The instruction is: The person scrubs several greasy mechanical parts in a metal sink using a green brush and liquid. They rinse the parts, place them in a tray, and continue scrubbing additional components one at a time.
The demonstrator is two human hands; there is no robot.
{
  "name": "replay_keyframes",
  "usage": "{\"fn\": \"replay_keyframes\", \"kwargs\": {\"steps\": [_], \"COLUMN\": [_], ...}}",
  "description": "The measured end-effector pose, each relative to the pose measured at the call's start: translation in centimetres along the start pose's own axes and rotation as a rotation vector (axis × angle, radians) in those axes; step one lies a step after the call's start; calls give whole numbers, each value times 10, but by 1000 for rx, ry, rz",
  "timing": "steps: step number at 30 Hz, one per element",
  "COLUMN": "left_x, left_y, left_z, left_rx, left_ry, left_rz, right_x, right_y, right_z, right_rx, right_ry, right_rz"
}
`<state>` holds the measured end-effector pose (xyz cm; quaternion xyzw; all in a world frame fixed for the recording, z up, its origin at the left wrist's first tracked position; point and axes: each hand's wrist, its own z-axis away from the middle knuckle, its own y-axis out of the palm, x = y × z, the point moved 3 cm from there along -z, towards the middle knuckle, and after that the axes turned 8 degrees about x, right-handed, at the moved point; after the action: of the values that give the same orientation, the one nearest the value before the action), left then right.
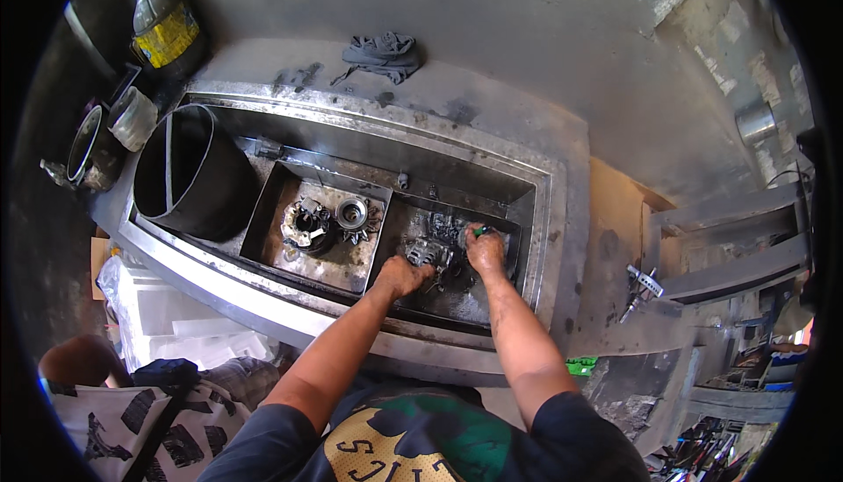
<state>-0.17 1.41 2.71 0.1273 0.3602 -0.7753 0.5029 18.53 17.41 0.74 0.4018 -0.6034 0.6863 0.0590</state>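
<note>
Currently I'm watching a metal trough [474, 141] spanning mid-frame, a black bucket [211, 183] standing at left. Tray walls [386, 241] are hemming in the greasy housing [426, 252], centre-right, axis unclear. The nearer left hand [404, 277] is touching its lower left, grip untellable; the right hand [486, 254] is clasping a green-ended object [479, 231].

I run 1 feed, from the left of 2 wide fisheye cameras worn on the person's head. I look steeply down and forward, over the dark cloth shirt with green and yellow print [421, 438] at 6 o'clock. The long rectangular grey metal trough [228, 293] fills my centre, near enough that the bare left hand [404, 276] and bare right hand [485, 251] reach into it. The smudged grey wall [483, 8] stands beyond, at 12 o'clock. Straight edges bow toward my round black border.
</note>
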Motion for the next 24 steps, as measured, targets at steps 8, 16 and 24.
{"fn": "replay_keyframes", "kwargs": {"steps": [8, 16, 24], "left_x": [56, 56, 60], "left_y": [3, 25, 27], "left_z": [-33, -61, -53], "left_rx": [27, 182, 141], "left_ry": [53, -18, 53], "left_rz": [272, 99, 175], "right_x": [56, -47, 27], "right_y": [3, 35, 19], "right_z": [3, 9, 28], "right_rx": [79, 466, 373], "right_ry": [229, 199, -60], "right_rz": [-216, 398, -98]}}
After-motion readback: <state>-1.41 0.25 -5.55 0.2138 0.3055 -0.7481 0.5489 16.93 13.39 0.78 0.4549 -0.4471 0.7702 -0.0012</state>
